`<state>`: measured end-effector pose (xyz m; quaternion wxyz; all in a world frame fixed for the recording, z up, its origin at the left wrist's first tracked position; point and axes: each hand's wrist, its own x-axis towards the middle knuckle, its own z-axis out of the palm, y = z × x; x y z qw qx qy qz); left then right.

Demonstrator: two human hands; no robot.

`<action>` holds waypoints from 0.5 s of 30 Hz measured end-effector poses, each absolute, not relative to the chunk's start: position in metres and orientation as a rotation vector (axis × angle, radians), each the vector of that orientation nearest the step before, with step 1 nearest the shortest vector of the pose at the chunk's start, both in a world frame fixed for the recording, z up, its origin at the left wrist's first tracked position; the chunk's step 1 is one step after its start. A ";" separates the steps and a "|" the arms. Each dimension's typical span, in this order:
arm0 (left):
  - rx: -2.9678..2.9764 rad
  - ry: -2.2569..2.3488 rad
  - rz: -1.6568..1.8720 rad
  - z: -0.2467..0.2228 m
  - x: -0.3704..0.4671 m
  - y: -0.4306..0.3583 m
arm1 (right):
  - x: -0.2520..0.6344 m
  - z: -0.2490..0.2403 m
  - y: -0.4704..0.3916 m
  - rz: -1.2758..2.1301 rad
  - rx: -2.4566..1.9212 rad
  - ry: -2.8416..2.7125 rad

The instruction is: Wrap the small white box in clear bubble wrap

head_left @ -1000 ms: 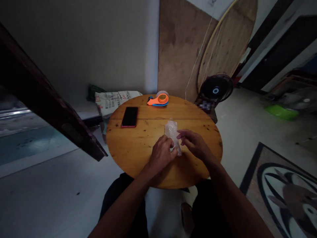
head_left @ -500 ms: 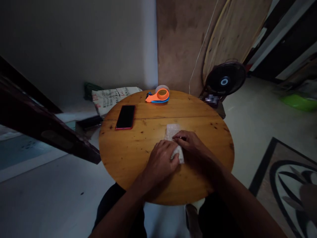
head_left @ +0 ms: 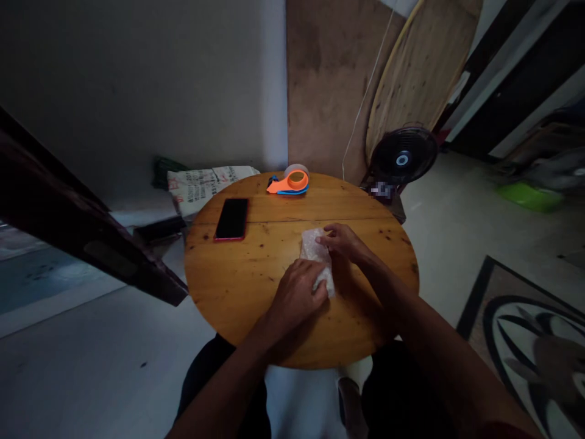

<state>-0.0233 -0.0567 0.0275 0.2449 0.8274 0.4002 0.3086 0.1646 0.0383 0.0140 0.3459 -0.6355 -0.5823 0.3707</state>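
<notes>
A whitish strip of bubble wrap [head_left: 313,245] lies folded on the round wooden table; whether anything is inside it cannot be seen. My left hand [head_left: 301,289] rests over its lower part, fingers curled across it and thumb at the near end. At the far right corner, my right hand [head_left: 342,241] grips the edge of the wrap between thumb and fingers. Beyond both hands stands an orange and blue tape dispenser [head_left: 289,186] with a roll of clear tape. A dark phone with a red edge [head_left: 232,219] lies flat to the left.
The wooden table [head_left: 219,280] has a wall behind it. A printed sack [head_left: 201,186] sits past its far left edge. Beyond the far right edge is a black fan [head_left: 402,158]. A dark wooden post [head_left: 105,238] juts in from the left.
My right hand has moved away from my left hand to the wrap's far right corner, uncovering more of the wrap. My left hand stays on the lower part. The view has shifted slightly.
</notes>
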 end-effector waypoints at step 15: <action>2.441 1.188 0.830 0.025 -0.023 -0.061 | 0.159 0.005 0.039 0.787 -1.673 -1.597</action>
